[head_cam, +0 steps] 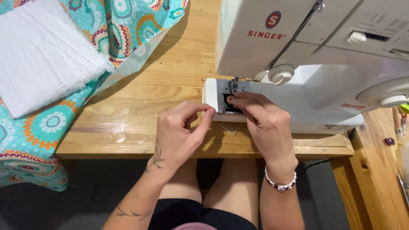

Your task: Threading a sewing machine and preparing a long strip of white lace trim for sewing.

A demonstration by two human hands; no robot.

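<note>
Both hands [221, 123] at sewing machine [298, 64] bed edge | table [140, 106] left bare

pale wooden table [140, 106] in soft, even light — a dark grey floor [64, 208] beneath it.

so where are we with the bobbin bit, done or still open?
Still open. The bobbin slot under the needle shows as a dark uncovered hole in the sewing machine. In hand: the right hand has fingertips in the slot, and the left hand pinches at the machine's left end. Left: nothing lies under the needle; the patterned cloth and white fabric sit aside.
</note>
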